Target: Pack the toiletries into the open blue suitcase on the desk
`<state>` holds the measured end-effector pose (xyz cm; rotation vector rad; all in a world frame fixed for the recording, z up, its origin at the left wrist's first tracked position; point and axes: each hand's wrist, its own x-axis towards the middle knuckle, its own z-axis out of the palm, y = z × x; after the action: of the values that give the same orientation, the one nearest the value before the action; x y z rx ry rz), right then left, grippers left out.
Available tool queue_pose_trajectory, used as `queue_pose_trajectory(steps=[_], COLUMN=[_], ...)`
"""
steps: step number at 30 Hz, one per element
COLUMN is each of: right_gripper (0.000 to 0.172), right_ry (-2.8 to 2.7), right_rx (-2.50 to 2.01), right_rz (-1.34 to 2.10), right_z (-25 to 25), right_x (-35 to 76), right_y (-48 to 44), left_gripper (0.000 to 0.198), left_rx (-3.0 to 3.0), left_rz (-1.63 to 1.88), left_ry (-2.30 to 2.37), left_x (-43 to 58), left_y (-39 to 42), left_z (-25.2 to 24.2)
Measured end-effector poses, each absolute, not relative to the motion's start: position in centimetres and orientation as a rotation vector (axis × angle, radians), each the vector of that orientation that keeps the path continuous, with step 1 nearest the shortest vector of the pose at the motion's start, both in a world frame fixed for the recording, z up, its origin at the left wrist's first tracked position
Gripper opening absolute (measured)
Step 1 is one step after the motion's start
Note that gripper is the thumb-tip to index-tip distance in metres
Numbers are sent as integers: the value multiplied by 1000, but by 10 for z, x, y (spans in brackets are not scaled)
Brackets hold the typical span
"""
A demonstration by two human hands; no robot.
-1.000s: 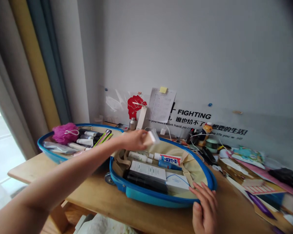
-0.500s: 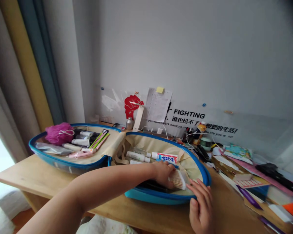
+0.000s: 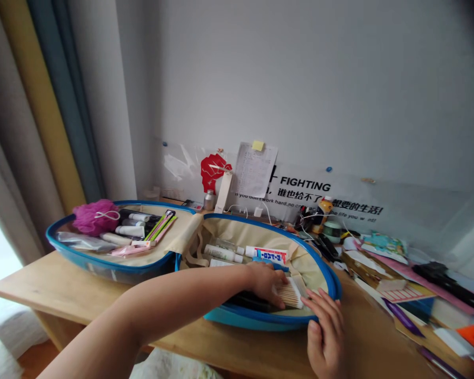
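Observation:
An opened suitcase with a blue rim (image 3: 256, 220) and a beige lining lies on the wooden desk. My left hand (image 3: 265, 281) reaches into its right half, fingers closed around a pack of cotton swabs (image 3: 290, 292) with thin wooden sticks. Just beyond that hand lie a toothpaste tube or box (image 3: 266, 255), a blue item (image 3: 280, 267) partly covered by the fingers, and a white bottle (image 3: 223, 253). At the near right rim rests my right hand (image 3: 326, 326), its fingers stretched over the edge and its thumb apart, close to the swabs. My left forearm hides part of the suitcase.
The suitcase's left half holds a purple bath puff (image 3: 95, 217), several tubes (image 3: 130, 231) and slim toothbrush packs (image 3: 161, 226). Papers, a purple pen-like item (image 3: 403, 316) and a black object (image 3: 448, 284) clutter the desk's right side. Bottles (image 3: 322, 213) stand along the wall.
The pack of cotton swabs and my left hand have shifted very slightly toward the right. My right hand stays at the rim.

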<state>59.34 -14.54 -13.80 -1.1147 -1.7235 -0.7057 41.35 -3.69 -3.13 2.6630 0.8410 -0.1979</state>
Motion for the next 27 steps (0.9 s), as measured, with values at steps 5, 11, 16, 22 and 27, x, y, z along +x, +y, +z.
queue_pose_trajectory(steps=[5,11,16,22,27], right_gripper=[33,31,31,32,33], right_ry=[-1720,-1736,-1751,-1758,-1767], right_rx=[-1114,-1098,-1101,-1078,-1060], right_rz=[-694,-706,-718,-739,-750], right_z=[-140,-138,-137,-140,-141], right_x=[594,593,594,596,598], right_y=[-145,-145,-145,-141,-140], left_gripper=[67,70,74,95,91], left_rx=[2666,2622,2607,2510,2491], left_rz=[-204,-216,-198,-142,-71], left_ry=[794,659,675,725,730], left_x=[412,408,407,410,411], left_y=[-36,-32,-32,-28,-24], left_z=[-29,-28,-31,-39,-44])
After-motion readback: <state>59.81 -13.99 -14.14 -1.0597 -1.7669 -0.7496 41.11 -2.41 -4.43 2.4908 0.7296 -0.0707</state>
